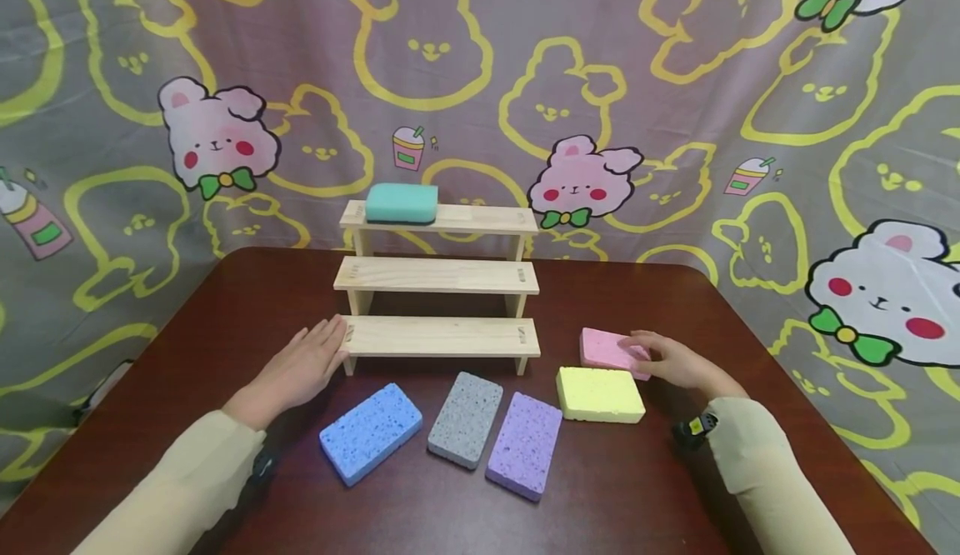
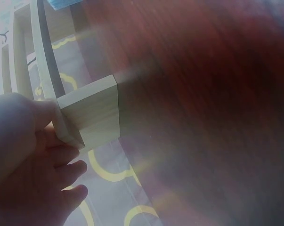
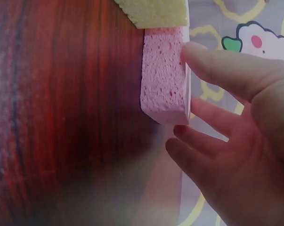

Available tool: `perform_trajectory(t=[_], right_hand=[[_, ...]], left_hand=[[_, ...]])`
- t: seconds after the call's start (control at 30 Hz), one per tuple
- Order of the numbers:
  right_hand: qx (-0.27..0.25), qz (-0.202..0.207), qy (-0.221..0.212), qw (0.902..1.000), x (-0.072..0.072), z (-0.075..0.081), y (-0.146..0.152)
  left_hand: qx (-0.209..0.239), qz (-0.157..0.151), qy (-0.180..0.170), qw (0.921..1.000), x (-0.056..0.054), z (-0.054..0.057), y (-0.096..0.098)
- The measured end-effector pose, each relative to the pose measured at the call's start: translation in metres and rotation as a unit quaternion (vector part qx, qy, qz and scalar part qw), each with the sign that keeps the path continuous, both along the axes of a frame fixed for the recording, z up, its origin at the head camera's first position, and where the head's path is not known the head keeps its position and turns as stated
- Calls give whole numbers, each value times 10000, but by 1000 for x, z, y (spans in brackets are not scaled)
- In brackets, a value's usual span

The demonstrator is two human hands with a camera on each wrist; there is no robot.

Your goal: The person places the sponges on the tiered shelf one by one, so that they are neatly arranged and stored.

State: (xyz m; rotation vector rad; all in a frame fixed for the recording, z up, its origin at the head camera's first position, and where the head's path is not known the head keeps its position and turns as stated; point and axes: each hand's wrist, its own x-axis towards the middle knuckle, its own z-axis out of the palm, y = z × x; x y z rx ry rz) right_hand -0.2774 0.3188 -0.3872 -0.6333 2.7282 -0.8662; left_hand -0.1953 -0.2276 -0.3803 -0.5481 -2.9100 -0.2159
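My left hand [image 1: 300, 363] holds the left end of the lowest board of a three-step wooden rack [image 1: 442, 336]. In the left wrist view the thumb and index finger lie at the board's end [image 2: 68, 127], beside its upright leg. At the right, my right hand [image 1: 678, 362] has thumb and fingers on a pink sponge [image 1: 603, 347] lying on the table. The right wrist view shows the thumb on the edge of the pink sponge [image 3: 164, 75], with fingers behind its end. A yellow sponge [image 1: 600, 395] lies just in front, overlapping the pink one in this view.
On the rack's top step sits a turquoise sponge [image 1: 401, 203]. Blue [image 1: 371, 432], grey [image 1: 465, 419] and purple [image 1: 525, 447] sponges lie in front of the rack on the dark wooden table [image 1: 285, 497]. A patterned curtain [image 1: 480, 80] hangs behind the table.
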Motion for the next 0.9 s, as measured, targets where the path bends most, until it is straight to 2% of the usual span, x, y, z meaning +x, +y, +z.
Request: perform_trajectory(t=[0.17,0.33,0.9], right_hand=[[80,25,-133,9999,-1,0,2],[232,25,-81,9997,-3,0,2],[-5,73,140,9999,-1,2,-3]], left_hand=[[2,20,-19,10000,1,0,0],[-14,29,-13,10000,0,-1,-1],[9,20,-22,10000,0,-1,0]])
